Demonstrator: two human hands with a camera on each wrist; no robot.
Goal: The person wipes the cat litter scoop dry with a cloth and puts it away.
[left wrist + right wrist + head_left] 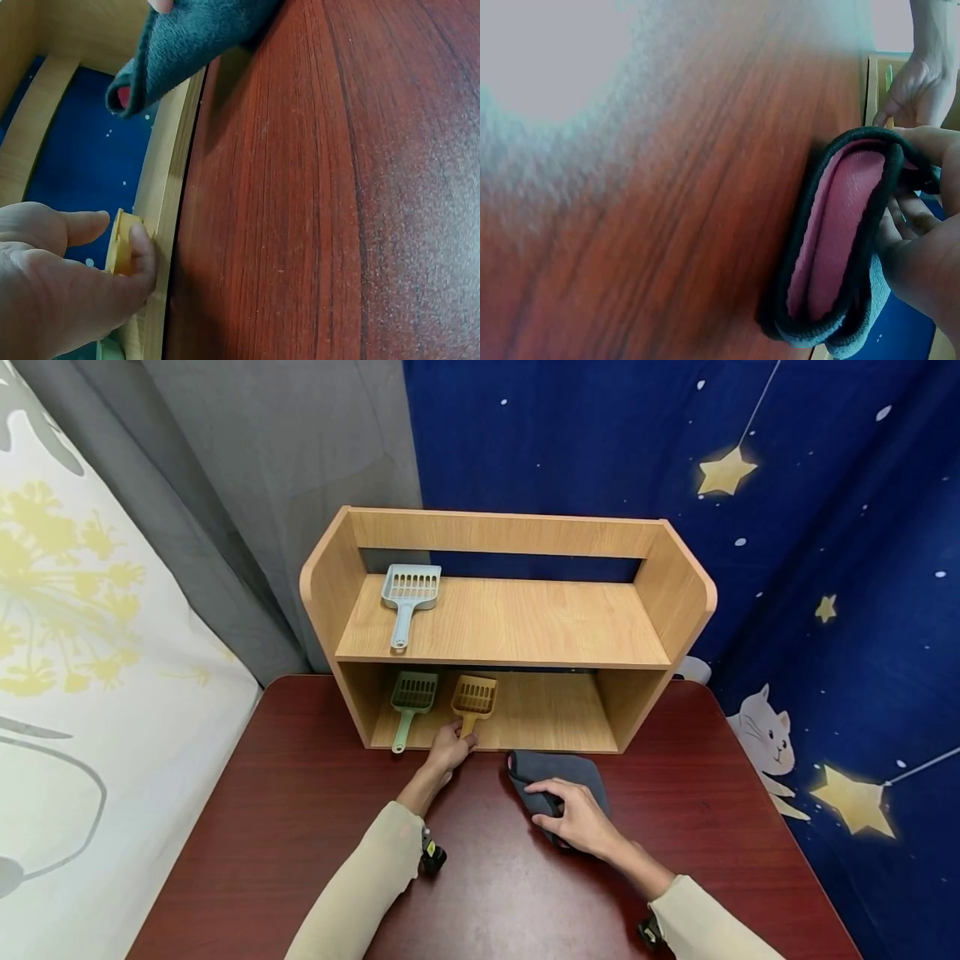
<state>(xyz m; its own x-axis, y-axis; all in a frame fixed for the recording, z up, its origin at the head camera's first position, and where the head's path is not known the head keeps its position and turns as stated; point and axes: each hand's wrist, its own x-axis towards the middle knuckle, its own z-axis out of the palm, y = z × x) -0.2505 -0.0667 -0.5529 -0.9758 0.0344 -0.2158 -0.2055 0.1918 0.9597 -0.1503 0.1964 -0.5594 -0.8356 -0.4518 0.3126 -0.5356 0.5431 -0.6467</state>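
On the lower shelf, a yellow litter scoop (pixel 474 697) lies slotted end inward, its handle toward the front edge. My left hand (pixel 450 747) is at that handle; in the left wrist view a finger curls against the handle (pixel 120 244), with the thumb close on its other side. Just in front of the shelf is a folded dark grey cloth (pixel 587 770) with a pink inner side (pixel 847 225). My right hand (pixel 581 817) grips the cloth's near-left edge, its fingers partly hidden by the fold. A green litter scoop (pixel 414 692) lies left of the yellow one.
The two-tier wooden shelf (pixel 517 663) stands at the back of the red-brown table (pixel 300 827). A pale blue litter scoop (pixel 405 620) lies on its upper tier at left. Behind hang a grey curtain (pixel 292 452) and a blue star-patterned curtain (pixel 577 452).
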